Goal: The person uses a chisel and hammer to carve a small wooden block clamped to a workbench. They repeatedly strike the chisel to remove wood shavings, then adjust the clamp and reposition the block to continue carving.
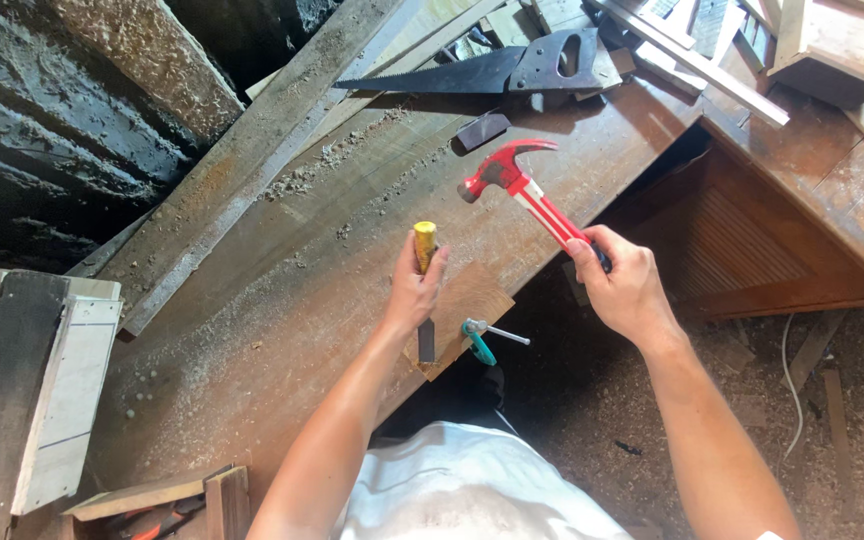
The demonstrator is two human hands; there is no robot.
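Head view looks down on 1 chisel (425, 290) with a yellow handle, standing nearly upright, its blade tip resting on 1 small wooden block (464, 312) at the near edge of the workbench (282, 300). The person's left hand (414, 292) is wrapped tight around the chisel's handle, so only the yellow top and the dark blade below the fist show. The right hand (624, 285) is clenched on the grip of 1 red claw hammer (517, 190), whose head is raised above and to the right of the chisel, not touching it. The 2 hands are well apart. Just beside the block, 1 teal clamp (482, 340) with a metal bar sticks out past the bench edge; how it grips the block is hard to make out. Farther up the bench lie 1 handsaw (492, 68) with a dark handle and 1 small dark block (482, 128), with sawdust scattered around. Long planks (252, 150) lean along the bench's left side. Several timber offcuts and 1 pale wooden frame (832, 45) are cut off by the top edge. At lower left, 1 shallow wooden box (152, 500) holds something orange and red, mostly hidden. Right of the bench stands 1 slatted wooden panel (742, 240) above a sawdust-covered floor.
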